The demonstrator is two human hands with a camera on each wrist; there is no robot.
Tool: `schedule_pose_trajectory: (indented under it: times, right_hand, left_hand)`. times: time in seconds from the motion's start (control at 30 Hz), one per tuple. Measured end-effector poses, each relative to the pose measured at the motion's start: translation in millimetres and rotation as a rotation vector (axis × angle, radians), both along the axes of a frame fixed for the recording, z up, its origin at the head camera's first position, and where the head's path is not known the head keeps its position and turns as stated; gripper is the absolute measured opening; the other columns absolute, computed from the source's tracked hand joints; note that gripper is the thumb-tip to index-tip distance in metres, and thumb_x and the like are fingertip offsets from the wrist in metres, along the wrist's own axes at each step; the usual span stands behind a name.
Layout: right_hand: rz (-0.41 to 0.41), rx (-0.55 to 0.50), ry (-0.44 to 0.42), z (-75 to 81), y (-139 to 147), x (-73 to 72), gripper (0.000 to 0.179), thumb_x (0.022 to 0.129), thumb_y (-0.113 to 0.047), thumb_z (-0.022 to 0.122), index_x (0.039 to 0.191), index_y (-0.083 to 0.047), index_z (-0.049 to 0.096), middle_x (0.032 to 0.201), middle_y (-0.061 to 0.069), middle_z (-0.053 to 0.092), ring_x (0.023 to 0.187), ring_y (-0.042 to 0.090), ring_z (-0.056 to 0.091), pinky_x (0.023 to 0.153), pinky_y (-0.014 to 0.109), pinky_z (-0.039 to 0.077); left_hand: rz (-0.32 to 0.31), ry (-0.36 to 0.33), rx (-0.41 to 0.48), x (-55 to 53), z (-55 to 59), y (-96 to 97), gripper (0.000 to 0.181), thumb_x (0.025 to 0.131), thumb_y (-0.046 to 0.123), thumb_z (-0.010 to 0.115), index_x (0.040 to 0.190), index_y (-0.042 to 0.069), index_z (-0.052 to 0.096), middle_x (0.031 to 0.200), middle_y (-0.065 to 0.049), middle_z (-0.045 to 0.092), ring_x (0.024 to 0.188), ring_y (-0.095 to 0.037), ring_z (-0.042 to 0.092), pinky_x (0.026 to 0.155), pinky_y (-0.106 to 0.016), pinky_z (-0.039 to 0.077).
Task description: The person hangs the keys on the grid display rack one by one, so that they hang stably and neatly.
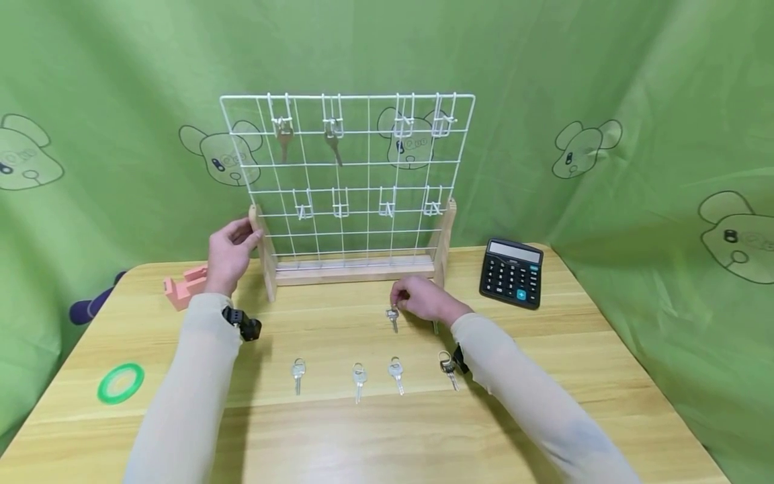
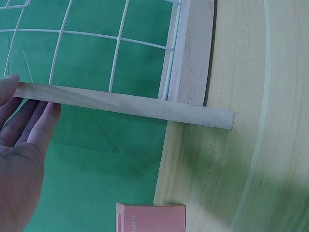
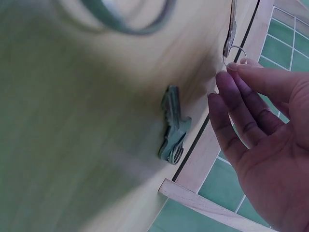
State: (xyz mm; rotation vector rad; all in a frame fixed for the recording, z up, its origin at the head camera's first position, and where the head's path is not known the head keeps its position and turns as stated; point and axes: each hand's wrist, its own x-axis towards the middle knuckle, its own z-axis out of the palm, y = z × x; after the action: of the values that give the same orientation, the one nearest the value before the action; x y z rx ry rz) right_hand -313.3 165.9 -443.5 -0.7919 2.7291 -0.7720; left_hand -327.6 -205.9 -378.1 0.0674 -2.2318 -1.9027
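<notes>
My right hand [image 1: 423,298] pinches the ring of a key [image 1: 393,318] between thumb and fingertip, close over the table in front of the rack. In the right wrist view this key [image 3: 231,31] hangs from its thin ring [image 3: 246,54]. My left hand [image 1: 228,257] holds the left wooden post [image 2: 111,101] of the white wire rack [image 1: 368,164], thumb on one side and fingers on the other. Two keys hang on upper-left hooks, one on the first [image 1: 285,142] and one on the second. Another key [image 3: 174,128] lies near my right hand, mostly hidden by the arm in the head view.
Several keys with rings lie in a row nearer the front, including one at the left [image 1: 298,375]. A black calculator [image 1: 511,273] sits right of the rack. At the left are a pink holder [image 1: 183,288] and a green tape roll [image 1: 121,383]. Green curtain [image 1: 544,81] surrounds the table.
</notes>
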Motion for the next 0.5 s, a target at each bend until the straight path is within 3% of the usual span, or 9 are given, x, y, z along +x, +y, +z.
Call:
schedule_pose_trajectory:
  times: [0.23, 0.5]
  right_hand:
    - [0.005, -0.007, 0.01, -0.8, 1.6, -0.2, 0.014, 0.088, 0.004, 0.067, 0.088, -0.009, 0.069, 0.085, -0.001, 0.066, 0.08, 0.014, 0.06, 0.076, 0.028, 0.055]
    - [-0.023, -0.064, 0.023, 8.8, 1.8, 8.6, 0.015, 0.088, 0.005, 0.064, 0.093, -0.007, 0.069, 0.091, 0.006, 0.067, 0.084, 0.015, 0.059, 0.08, 0.028, 0.054]
  left_hand:
    - [-0.007, 0.005, 0.001, -0.4, -1.2, -1.2, 0.048, 0.097, 0.01, 0.062, 0.142, 0.0, 0.047, 0.142, -0.02, 0.05, 0.127, -0.028, 0.05, 0.104, -0.028, 0.045]
    - [-0.009, 0.012, 0.004, -2.0, -2.7, -1.7, 0.048, 0.097, 0.009, 0.063, 0.141, -0.001, 0.048, 0.141, -0.02, 0.051, 0.126, -0.028, 0.051, 0.103, -0.027, 0.046]
